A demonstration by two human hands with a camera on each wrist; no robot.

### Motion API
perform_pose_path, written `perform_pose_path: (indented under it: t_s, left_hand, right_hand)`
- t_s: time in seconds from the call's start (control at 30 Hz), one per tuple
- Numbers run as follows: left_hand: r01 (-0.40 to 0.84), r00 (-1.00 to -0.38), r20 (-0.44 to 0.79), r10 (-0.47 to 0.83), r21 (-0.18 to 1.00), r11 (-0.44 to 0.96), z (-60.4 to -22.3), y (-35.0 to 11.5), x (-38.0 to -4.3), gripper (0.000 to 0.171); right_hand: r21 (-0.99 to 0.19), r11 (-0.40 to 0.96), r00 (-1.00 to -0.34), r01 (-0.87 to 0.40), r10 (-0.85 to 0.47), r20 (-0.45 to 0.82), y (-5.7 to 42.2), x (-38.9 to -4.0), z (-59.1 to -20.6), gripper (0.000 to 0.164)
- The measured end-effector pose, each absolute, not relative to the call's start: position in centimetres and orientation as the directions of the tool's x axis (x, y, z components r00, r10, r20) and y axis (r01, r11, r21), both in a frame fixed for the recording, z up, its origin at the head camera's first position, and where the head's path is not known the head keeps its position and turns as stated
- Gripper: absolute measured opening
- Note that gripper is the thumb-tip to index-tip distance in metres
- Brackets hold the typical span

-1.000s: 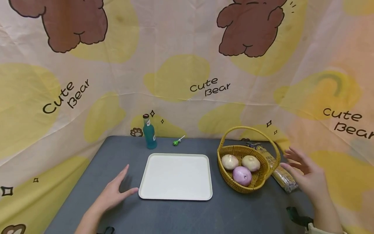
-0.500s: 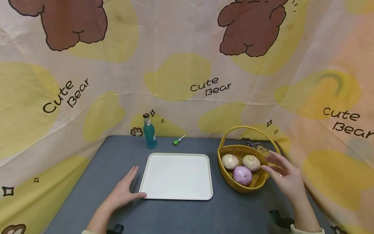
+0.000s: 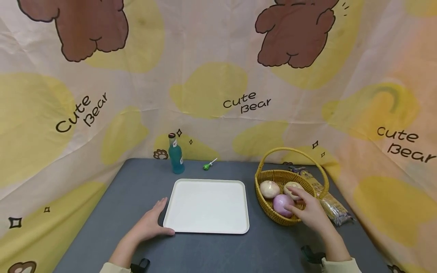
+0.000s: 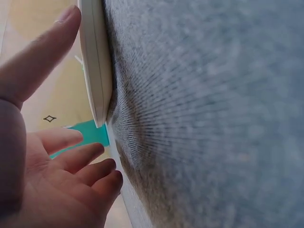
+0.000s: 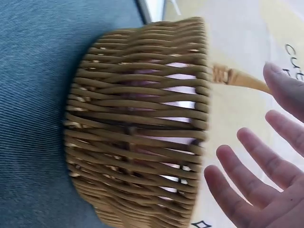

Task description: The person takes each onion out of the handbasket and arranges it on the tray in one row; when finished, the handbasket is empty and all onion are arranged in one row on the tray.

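My left hand [image 3: 150, 223] is at the left front corner of a white rectangular tray [image 3: 206, 206], its thumb along the front edge and its fingers spread beside the left side. In the left wrist view the fingers [image 4: 88, 161] lie loosely extended below the tray's rim [image 4: 97, 66], palm showing. My right hand [image 3: 312, 212] hovers over the right side of a yellow wicker basket [image 3: 269, 214], fingers apart and holding nothing. Inside lie two pale onions [image 3: 269, 189] and a purple onion [image 3: 281, 204]; my fingertips overlap the right pale one and the purple one.
A teal glass bottle [image 3: 176, 157] stands at the back left, with a green lollipop [image 3: 206, 166] lying right of it. Behind and right of the basket lies a long clear packet with yellowish contents [image 3: 332, 206]. The basket's tall handle [image 3: 293, 149] arches over it. A printed cloth hangs behind the table.
My right hand has moved left, from beyond the packet to over the onions in the basket. My left hand has shifted slightly right, up to the tray's corner.
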State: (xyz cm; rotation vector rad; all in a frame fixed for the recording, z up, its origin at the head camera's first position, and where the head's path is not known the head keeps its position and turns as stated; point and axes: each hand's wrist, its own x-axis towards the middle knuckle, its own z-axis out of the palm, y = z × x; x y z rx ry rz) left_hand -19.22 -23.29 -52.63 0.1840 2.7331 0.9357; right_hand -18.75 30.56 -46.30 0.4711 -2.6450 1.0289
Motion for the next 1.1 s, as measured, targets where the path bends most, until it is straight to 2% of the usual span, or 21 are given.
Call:
perform_pose_path:
  t_s: [0.3,0.63,1.1]
  left_hand:
    - [0.034,-0.956,-0.212,0.201,0.603,0.797,-52.8,-23.4,-19.2,0.128]
    - [0.043,-0.949,-0.213,0.233,0.643,0.765,-53.0,-23.2,-19.3,0.12]
    - [0.037,-0.95,-0.217,0.226,0.637,0.77,-53.2,-23.1,-19.0,0.119]
  right_hand:
    - [-0.544,0.754,-0.927,-0.37,-0.257,0.274,30.1,-19.9,-47.1,0.059]
    - [-0.519,0.783,-0.94,-0.342,-0.279,0.198,30.5,-19.8,-47.9,0.059]
    - [-0.507,0.787,-0.936,-0.352,-0.282,0.212,30.6,-20.3,-48.7,0.057]
